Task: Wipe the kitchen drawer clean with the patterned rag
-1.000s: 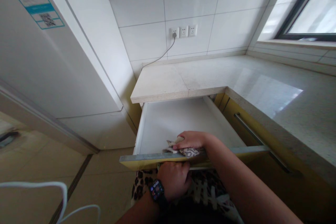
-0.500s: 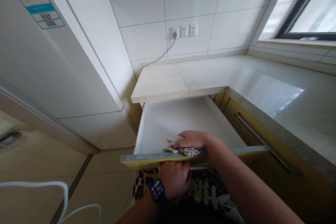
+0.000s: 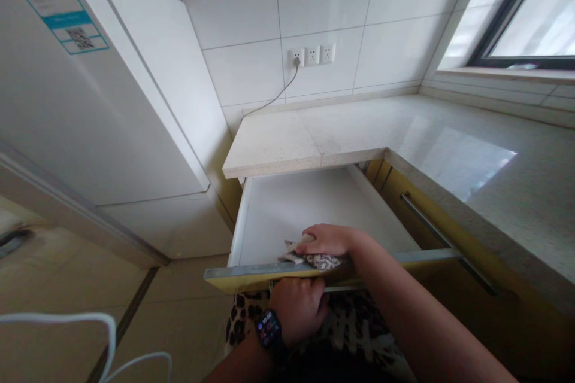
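A pulled-out drawer (image 3: 269, 209) with a white inside and a yellow front stands before me. My right hand (image 3: 330, 239) grips a patterned cloth (image 3: 322, 261) and presses it on the inner side and top edge of the drawer front. Below that edge, my left hand (image 3: 299, 305) is closed around the drawer handle (image 3: 344, 288), knuckles up; its fingers are partly hidden under the front. A smartwatch (image 3: 268, 328) sits on the left wrist.
Pale countertop (image 3: 269, 143) overhangs the drawer at the back and runs along the right. A cabinet handle (image 3: 431, 227) juts out at right. The white fridge (image 3: 135, 102) stands at left. A plugged cord (image 3: 283, 91) hangs from the wall sockets (image 3: 312, 55). A white cable (image 3: 110, 335) loops at lower left.
The view has shifted very slightly. Both hands, the cloth and the drawer keep practically the same places.
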Motion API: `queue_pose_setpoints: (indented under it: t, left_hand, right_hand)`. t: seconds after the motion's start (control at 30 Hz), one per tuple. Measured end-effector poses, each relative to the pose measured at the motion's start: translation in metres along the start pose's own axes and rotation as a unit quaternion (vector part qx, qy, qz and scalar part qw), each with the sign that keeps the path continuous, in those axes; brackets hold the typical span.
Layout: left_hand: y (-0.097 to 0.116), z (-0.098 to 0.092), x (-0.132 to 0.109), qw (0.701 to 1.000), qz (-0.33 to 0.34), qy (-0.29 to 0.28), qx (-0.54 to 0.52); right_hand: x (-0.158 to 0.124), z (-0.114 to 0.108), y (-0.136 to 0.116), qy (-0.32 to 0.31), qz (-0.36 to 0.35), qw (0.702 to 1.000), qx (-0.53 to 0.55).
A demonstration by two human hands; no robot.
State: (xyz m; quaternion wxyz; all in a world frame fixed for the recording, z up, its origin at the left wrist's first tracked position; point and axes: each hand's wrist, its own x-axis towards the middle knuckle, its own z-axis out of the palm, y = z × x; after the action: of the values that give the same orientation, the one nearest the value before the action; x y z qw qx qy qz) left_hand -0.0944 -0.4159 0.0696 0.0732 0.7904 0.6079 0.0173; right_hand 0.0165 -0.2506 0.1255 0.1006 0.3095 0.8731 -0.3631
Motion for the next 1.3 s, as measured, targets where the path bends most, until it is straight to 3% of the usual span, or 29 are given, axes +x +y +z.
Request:
queue_pose_setpoints:
  t: [1.3]
  left_hand:
    - [-0.0006, 0.0022, 0.0005, 1.0, -0.006, 0.008, 0.003]
  right_hand:
    - [0.001, 0.001, 0.0003, 0.007, -0.008, 1.0, -0.009]
